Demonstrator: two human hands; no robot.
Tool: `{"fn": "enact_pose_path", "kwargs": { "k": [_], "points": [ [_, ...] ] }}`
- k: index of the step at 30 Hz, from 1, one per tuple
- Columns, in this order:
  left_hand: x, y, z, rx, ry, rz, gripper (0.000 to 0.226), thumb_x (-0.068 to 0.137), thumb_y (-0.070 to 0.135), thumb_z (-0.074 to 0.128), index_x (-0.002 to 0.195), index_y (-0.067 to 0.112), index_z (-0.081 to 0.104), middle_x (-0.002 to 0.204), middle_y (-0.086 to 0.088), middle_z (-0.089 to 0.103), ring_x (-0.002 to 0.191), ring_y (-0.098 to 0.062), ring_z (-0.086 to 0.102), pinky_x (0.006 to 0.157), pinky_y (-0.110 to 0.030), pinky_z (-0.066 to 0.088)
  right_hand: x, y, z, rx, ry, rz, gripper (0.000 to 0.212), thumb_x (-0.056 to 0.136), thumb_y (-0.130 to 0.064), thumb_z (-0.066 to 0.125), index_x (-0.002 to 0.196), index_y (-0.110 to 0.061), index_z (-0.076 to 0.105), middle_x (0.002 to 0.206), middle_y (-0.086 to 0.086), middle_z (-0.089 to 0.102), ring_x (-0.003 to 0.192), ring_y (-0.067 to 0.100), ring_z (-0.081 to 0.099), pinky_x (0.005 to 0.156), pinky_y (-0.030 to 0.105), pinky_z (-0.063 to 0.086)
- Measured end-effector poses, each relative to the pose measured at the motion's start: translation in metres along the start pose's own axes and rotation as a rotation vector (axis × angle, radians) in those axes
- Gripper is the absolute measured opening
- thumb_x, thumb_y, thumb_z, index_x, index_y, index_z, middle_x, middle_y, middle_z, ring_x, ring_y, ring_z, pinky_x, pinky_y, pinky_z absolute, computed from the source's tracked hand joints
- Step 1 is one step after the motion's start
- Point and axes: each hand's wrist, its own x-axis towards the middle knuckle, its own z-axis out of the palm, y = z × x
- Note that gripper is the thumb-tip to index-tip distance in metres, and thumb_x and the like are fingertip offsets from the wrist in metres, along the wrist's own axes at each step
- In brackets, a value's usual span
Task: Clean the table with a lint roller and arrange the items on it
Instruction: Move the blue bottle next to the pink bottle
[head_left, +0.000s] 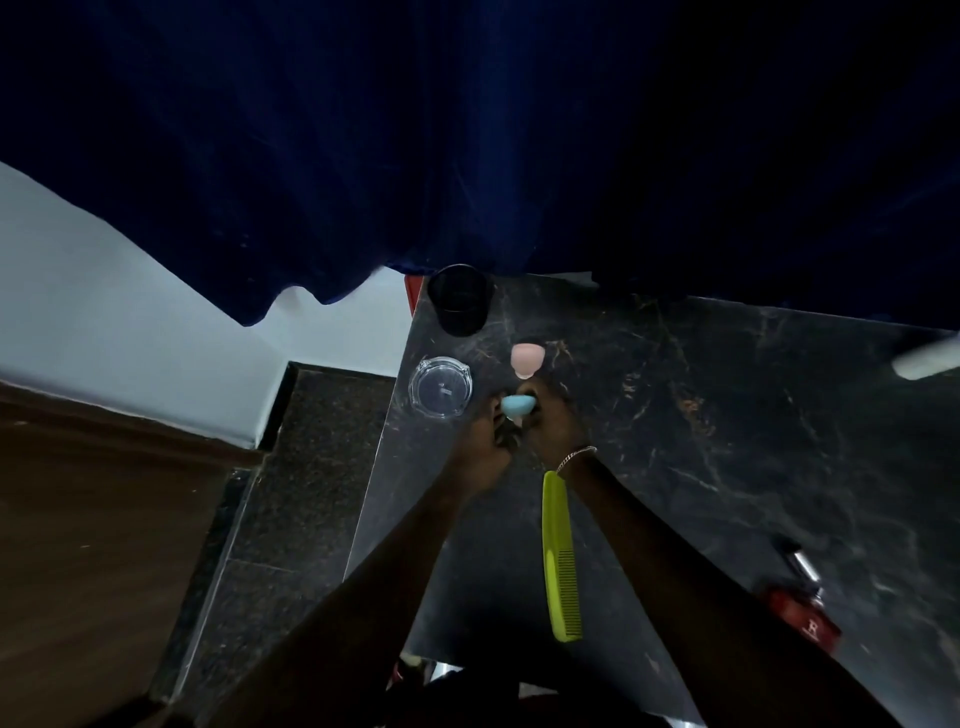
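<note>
A light blue egg-shaped sponge (518, 405) is held just above the dark marble table (701, 415), near its far left part. My right hand (553, 421), with a bracelet at the wrist, curls its fingers over the sponge. My left hand (485, 441) presses against the sponge's left end with bent fingers. Something small and dark shows between the two hands; what it is stays unclear. A pink sponge (527, 358) stands on the table just beyond. A lime green comb (560, 561) lies between my forearms. A blurred white object (927, 358), possibly the lint roller, is at the right edge.
A black cup (461, 299) stands at the table's far left corner, with a clear glass ashtray (440, 387) in front of it. A red and metal item (802, 608) lies at the near right. A dark blue curtain (467, 156) hangs behind. The table's left edge drops to the floor.
</note>
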Motion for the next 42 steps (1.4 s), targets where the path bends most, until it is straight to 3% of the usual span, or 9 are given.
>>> {"fn": "enact_pose_path", "kwargs": {
  "k": [7,10,17,20,22,26,31,35,42],
  "points": [
    [0.006,-0.006,-0.002,-0.004,-0.030,-0.014,0.059,0.089,-0.023,0.054,0.144,-0.009,0.040,0.142,-0.024,0.057,0.135,-0.034,0.056,0.116,-0.045,0.045,0.006,0.003,0.003,0.016,-0.079,0.050,0.027,0.082,0.005,0.058,0.105,-0.009,0.062,0.090,0.001,0.059,0.084,0.012,0.052,0.074,0.016,0.043],
    [0.007,-0.007,-0.002,0.022,-0.030,-0.010,0.059,0.088,-0.019,0.057,0.144,-0.006,0.043,0.141,-0.022,0.059,0.133,-0.032,0.058,0.115,-0.048,0.046,0.004,0.005,0.004,0.018,-0.036,0.014,0.027,0.078,0.005,0.061,0.102,-0.007,0.063,0.088,-0.002,0.060,0.081,0.013,0.055,0.065,0.011,0.036],
    [0.003,-0.012,0.000,-0.007,0.031,-0.015,0.064,0.092,-0.011,0.063,0.150,-0.005,0.038,0.147,-0.021,0.056,0.137,-0.033,0.055,0.118,-0.053,0.042,-0.002,0.008,-0.002,0.032,-0.086,0.046,0.058,0.077,0.003,0.064,0.133,-0.012,0.056,0.120,0.008,0.066,0.109,0.027,0.064,0.097,0.038,0.052],
    [-0.010,-0.015,-0.001,0.012,0.062,0.018,0.062,0.095,0.000,0.067,0.151,0.002,0.041,0.151,-0.015,0.053,0.140,-0.027,0.052,0.120,-0.050,0.040,-0.014,0.013,-0.005,0.028,-0.113,0.074,0.073,0.079,0.002,0.067,0.146,-0.013,0.043,0.134,0.009,0.060,0.118,0.030,0.062,0.109,0.031,0.045],
    [-0.023,-0.021,-0.001,0.113,0.093,0.052,0.059,0.098,0.010,0.065,0.152,0.007,0.042,0.153,-0.013,0.052,0.142,-0.026,0.051,0.121,-0.049,0.039,-0.026,0.019,-0.009,-0.069,-0.082,0.055,0.077,0.082,-0.008,0.070,0.150,-0.013,0.035,0.141,0.009,0.057,0.123,0.027,0.060,0.107,0.021,0.039],
    [-0.053,-0.030,0.002,0.427,0.188,0.153,0.055,0.104,0.034,0.055,0.153,0.013,0.044,0.151,-0.012,0.055,0.136,-0.029,0.056,0.116,-0.043,0.044,-0.058,0.032,-0.016,-0.136,-0.017,0.020,0.083,0.086,-0.021,0.068,0.155,-0.009,0.024,0.154,0.012,0.040,0.136,0.029,0.048,0.113,0.038,0.041],
    [-0.084,-0.043,0.013,0.799,0.221,0.430,0.058,0.105,0.039,0.052,0.154,0.009,0.045,0.164,-0.014,0.037,0.153,-0.028,0.036,0.124,-0.044,0.033,-0.100,0.050,-0.022,-0.494,0.006,-0.032,0.080,0.092,-0.049,0.048,0.157,-0.011,0.021,0.163,0.012,0.023,0.150,0.029,0.026,0.120,0.049,0.029],
    [-0.099,-0.046,0.030,0.970,0.188,0.530,0.059,0.106,0.043,0.041,0.158,0.015,0.038,0.170,-0.011,0.024,0.159,-0.028,0.021,0.126,-0.047,0.022,-0.134,0.064,-0.036,-0.602,0.061,-0.066,0.076,0.092,-0.054,0.042,0.155,-0.013,0.029,0.160,0.012,0.031,0.146,0.030,0.035,0.111,0.049,0.037],
    [-0.119,-0.031,0.088,1.024,0.085,0.521,0.063,0.107,0.047,0.034,0.161,0.016,0.030,0.172,-0.009,0.018,0.160,-0.025,0.012,0.128,-0.050,0.024,-0.183,0.098,-0.085,-0.602,0.106,-0.036,0.073,0.093,-0.053,0.042,0.152,-0.011,0.035,0.159,0.012,0.034,0.149,0.029,0.032,0.111,0.048,0.039]
  ]
}}
